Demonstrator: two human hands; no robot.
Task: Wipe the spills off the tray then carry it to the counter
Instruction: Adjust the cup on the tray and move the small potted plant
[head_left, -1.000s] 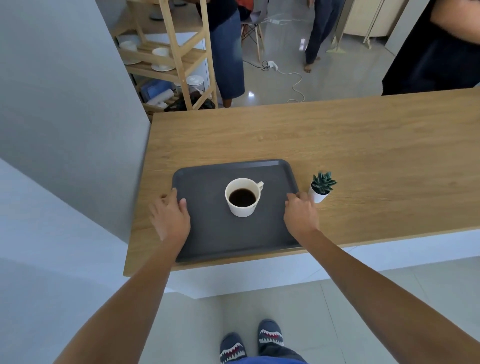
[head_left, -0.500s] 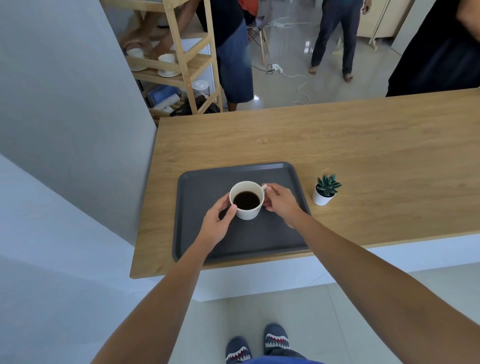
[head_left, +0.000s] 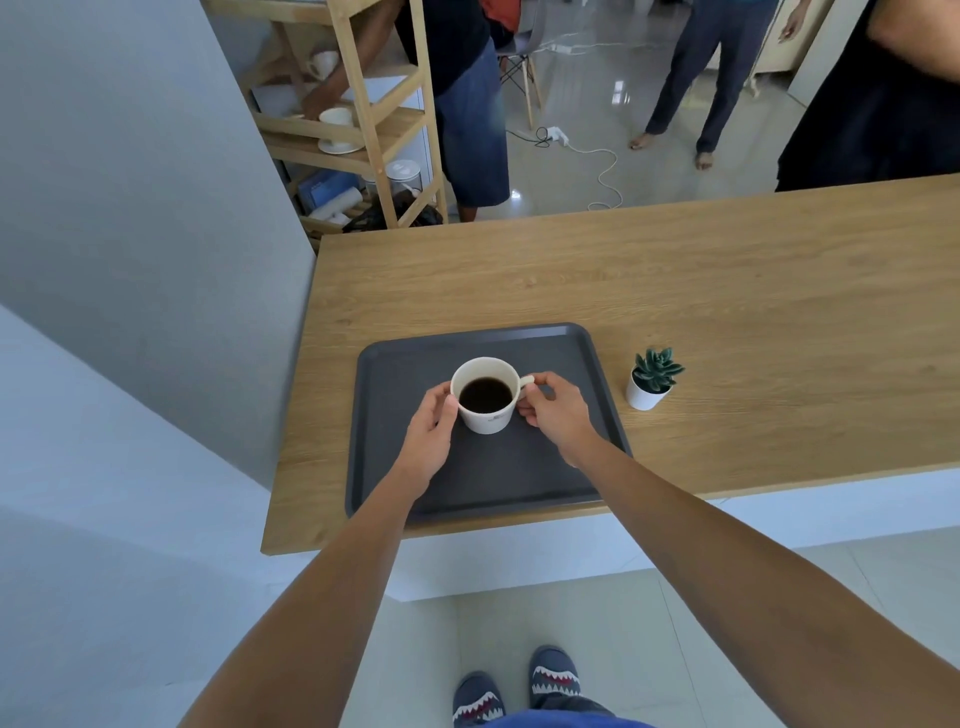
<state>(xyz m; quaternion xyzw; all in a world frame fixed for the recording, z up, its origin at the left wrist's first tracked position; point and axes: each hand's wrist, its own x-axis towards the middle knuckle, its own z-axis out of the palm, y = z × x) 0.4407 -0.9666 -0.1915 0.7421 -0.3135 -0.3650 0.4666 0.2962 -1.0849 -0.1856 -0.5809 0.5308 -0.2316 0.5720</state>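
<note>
Right now your two hands meet around the white coffee cup that stands near the middle of the dark grey tray. Your left hand cups the cup's left wall, thumb up near the rim and fingers curled against the side. Your right hand pinches the small handle on the cup's right side between thumb and fingers. So both hands are closed on the cup, and neither touches the tray's rim. Dark coffee fills the cup well below its lip. You have the tray lying flat on the wooden counter, close to the near edge and toward the left end, with its front rim almost at the counter's edge. Just to the right of the tray, apart from it, a small succulent in a white pot stands upright on the wood. Whether any spill lies on the tray's surface cannot be told from this view; it looks evenly dark.
</note>
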